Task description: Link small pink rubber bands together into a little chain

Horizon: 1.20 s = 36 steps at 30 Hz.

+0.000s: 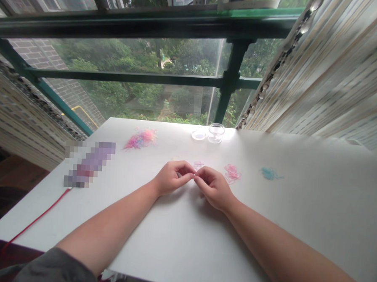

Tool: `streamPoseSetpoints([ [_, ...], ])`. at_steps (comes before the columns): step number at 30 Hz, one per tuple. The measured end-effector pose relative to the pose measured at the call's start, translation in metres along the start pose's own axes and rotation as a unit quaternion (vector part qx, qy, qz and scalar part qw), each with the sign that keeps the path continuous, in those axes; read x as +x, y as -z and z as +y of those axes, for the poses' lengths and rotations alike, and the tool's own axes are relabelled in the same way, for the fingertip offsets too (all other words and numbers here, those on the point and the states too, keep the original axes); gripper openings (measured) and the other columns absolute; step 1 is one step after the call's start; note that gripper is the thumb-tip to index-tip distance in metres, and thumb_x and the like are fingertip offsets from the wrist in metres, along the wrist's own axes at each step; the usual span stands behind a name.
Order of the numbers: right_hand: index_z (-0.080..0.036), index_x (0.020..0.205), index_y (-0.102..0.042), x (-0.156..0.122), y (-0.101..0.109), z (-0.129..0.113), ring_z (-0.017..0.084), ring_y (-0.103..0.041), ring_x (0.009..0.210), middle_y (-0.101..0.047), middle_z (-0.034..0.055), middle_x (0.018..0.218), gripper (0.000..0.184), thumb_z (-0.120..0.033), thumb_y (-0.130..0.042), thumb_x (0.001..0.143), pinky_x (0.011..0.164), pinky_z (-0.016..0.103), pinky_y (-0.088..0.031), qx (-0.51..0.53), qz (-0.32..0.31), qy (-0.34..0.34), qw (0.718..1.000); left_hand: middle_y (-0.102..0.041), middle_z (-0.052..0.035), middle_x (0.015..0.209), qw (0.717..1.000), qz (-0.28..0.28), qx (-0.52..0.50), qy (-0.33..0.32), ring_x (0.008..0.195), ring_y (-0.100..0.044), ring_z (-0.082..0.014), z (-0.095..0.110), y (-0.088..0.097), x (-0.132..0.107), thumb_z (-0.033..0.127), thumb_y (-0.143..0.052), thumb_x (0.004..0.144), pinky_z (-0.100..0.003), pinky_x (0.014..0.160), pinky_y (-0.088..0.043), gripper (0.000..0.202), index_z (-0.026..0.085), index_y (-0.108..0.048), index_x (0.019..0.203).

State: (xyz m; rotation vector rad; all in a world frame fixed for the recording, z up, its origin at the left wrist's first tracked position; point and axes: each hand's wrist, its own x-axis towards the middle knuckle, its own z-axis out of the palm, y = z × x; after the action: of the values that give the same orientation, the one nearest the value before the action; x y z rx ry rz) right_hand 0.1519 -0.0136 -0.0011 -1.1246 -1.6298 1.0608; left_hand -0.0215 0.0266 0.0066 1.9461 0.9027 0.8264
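My left hand and my right hand meet fingertip to fingertip over the middle of the white table. Both are pinched closed on something tiny that I cannot make out. Just behind the fingertips lies a small pale pink band. A pile of pink rubber bands lies right of my right hand, and a teal pile lies further right. A larger mixed pink pile sits at the back left.
A small clear glass dish and a flat round lid stand near the table's far edge by the window. A blurred purple object lies at the left with a red cord running off the table. Striped curtains hang at both sides.
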Motion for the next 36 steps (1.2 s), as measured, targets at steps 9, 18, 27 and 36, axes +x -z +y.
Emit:
streamPoseSetpoints([
  [9, -0.017, 0.074, -0.055, 0.001, 0.0, 0.002, 0.01, -0.045, 0.056, -0.053, -0.0009, 0.063, 0.013, -0.029, -0.053, 0.08, 0.052, 0.023, -0.037, -0.005, 0.004, 0.013, 1.0, -0.067, -0.0065, 0.08, 1.0, 0.003, 0.002, 0.0, 0.069, -0.059, -0.0131, -0.001, 0.0, 0.0, 0.029, -0.058, 0.079, -0.023, 0.062, -0.047, 0.02, 0.013, -0.066, 0.087],
  [18, -0.018, 0.074, -0.053, 0.0, -0.001, 0.002, 0.01, -0.044, 0.053, -0.05, -0.002, 0.061, 0.013, -0.028, -0.053, 0.081, 0.051, 0.022, -0.035, 0.009, 0.002, 0.001, 1.0, -0.067, -0.0053, 0.08, 1.0, 0.015, 0.008, -0.006, 0.071, -0.06, -0.013, 0.002, -0.001, -0.001, 0.026, -0.058, 0.079, -0.022, 0.065, -0.047, 0.016, 0.014, -0.066, 0.084],
  [27, -0.018, 0.073, -0.052, 0.0, 0.0, 0.001, 0.011, -0.045, 0.057, -0.05, -0.0016, 0.063, 0.009, -0.023, -0.05, 0.081, 0.055, 0.023, -0.036, -0.003, -0.006, 0.004, 1.0, -0.068, -0.0056, 0.082, 0.997, 0.065, 0.038, 0.004, 0.072, -0.062, -0.0142, -0.007, 0.012, 0.003, 0.026, -0.058, 0.077, -0.024, 0.068, -0.049, 0.016, 0.014, -0.065, 0.085],
  [36, -0.018, 0.073, -0.052, 0.0, -0.001, 0.004, 0.011, -0.044, 0.058, -0.05, -0.0017, 0.063, 0.008, -0.021, -0.05, 0.08, 0.055, 0.023, -0.035, -0.008, -0.001, 0.002, 1.0, -0.068, -0.0021, 0.08, 0.978, 0.088, 0.189, 0.019, 0.072, -0.06, -0.0131, -0.016, 0.028, 0.007, 0.026, -0.054, 0.077, -0.023, 0.064, -0.045, 0.017, 0.017, -0.065, 0.086],
])
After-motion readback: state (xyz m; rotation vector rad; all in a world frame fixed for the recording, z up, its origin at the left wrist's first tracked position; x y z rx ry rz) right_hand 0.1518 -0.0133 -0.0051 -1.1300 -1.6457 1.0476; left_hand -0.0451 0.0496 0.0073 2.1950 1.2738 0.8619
